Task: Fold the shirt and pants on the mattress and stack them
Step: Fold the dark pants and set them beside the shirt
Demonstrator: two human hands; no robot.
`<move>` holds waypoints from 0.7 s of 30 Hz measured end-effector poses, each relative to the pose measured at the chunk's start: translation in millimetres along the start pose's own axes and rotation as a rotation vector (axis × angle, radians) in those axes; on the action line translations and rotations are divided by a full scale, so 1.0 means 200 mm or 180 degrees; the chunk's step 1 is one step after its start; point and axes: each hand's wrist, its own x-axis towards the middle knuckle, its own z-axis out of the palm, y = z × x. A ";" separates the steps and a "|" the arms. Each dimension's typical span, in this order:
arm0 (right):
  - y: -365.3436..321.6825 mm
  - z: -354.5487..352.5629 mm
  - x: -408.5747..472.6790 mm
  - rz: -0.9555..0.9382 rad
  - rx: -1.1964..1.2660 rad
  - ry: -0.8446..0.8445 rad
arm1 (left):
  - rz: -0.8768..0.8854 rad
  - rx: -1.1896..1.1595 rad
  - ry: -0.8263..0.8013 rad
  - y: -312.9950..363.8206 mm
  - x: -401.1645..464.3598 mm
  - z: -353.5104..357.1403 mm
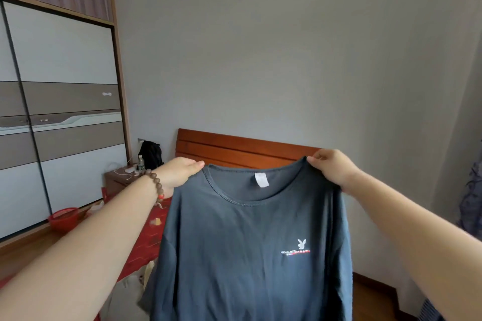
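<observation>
The shirt (245,242) is being held up in the air in front of the person, front side toward the camera, with a small white logo on the chest and the neck label showing inside the collar. It is hanging free below the shoulders; its hem is out of view at the bottom edge. The left hand (177,173) is pinching the shoulder seam on that side, thumb lying along the top and fingers hidden behind the cloth. The right hand (331,168) is gripping the other shoulder, fingers curled over the fabric. Both hands are closed on the cloth, level with each other, so the shirt is being kept fairly flat.

Judgement: the step in hand appears to be spreading the shirt before laying it down. For a clean fold, the shoulders should be kept taut and level, and the shirt lowered face down so that the sleeves can be turned inward without creases.

The mattress (146,245), covered in red patterned cloth, is lying below and to the left. A pale bundle of cloth (130,292) is resting on it near the shirt's lower edge; whether this is the pants cannot be told. It is judged likely to get in the way of the landing spot. A wooden headboard (234,148) is standing behind, a wardrobe (60,101) at the left, and a red basin (64,219) on the floor.
</observation>
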 end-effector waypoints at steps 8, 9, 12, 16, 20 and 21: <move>-0.28 0.31 -0.15 0.0334 0.1653 -0.0114 | 0.0055 -0.1372 0.0333 0.36 -0.04 0.27; -0.30 0.33 -0.16 0.0296 0.1705 -0.0108 | 0.0104 -0.1341 0.0438 0.40 -0.03 0.29; -0.37 0.37 -0.20 0.0242 0.1783 -0.0176 | 0.0185 -0.1386 0.0698 0.49 -0.05 0.36; -0.40 0.40 -0.24 0.0203 0.1809 -0.0413 | 0.0317 -0.1510 0.0675 0.53 -0.09 0.41; -0.42 0.35 -0.25 0.0215 0.1877 -0.0630 | 0.0498 -0.1799 0.0287 0.52 -0.12 0.41; -0.42 0.33 -0.25 0.0212 0.2004 -0.0736 | 0.0570 -0.1903 0.0126 0.51 -0.13 0.41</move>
